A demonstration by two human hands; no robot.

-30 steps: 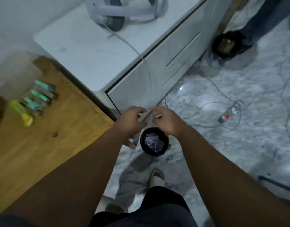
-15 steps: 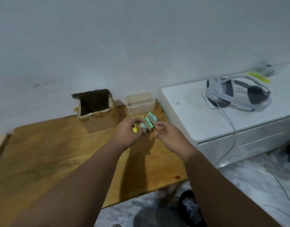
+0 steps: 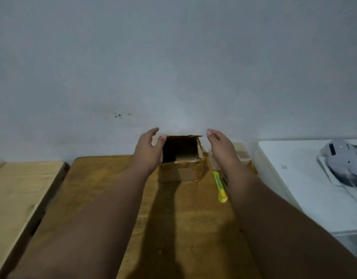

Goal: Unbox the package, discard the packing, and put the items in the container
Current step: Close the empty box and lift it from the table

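1. While only the head view is given, it shows a brown cardboard box (image 3: 181, 170) standing at the back of a wooden table (image 3: 105, 188), close against a grey wall (image 3: 173, 67), with its top open and its inside mostly dark.
2. A paler brown surface shows low inside the box; what it is cannot be told.
3. The left hand (image 3: 148, 152) is at the box's left side, fingers loose and slightly curved, holding nothing; its thumb overlaps the box's top left edge, and whether it touches cannot be told.
4. The right hand (image 3: 221, 147) is to the right of the box, apart from it, fingers relaxed and empty.
5. A yellow-green knife (image 3: 220, 188) lies on the table just beside the right forearm, right of the box.
6. A pale container (image 3: 243, 157) sits behind the right wrist at the table's back right corner, partly hidden.
7. To the right stands a white cabinet (image 3: 294, 178) with a grey headset (image 3: 341, 158) on top.
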